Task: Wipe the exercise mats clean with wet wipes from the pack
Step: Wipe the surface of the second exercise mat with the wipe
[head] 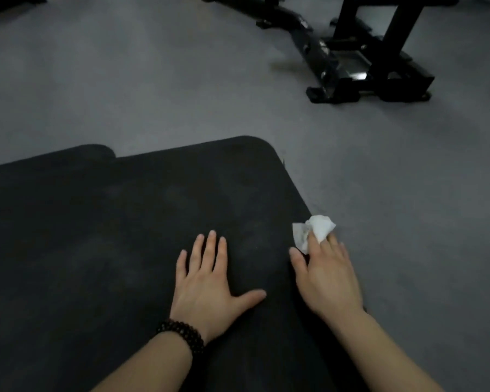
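Currently, the left hand (pixel 207 281) lies flat, fingers spread, on the black foam exercise mat (pixel 111 236), probably bracing it. The right hand (pixel 327 274) presses a crumpled white wet wipe (pixel 314 229) under straight fingers at the mat's right edge, beside the grey floor (pixel 181 80).

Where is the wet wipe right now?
In the head view, the wet wipe sits crumpled under the right hand's fingers at the black mat's right edge, beside the grey floor.
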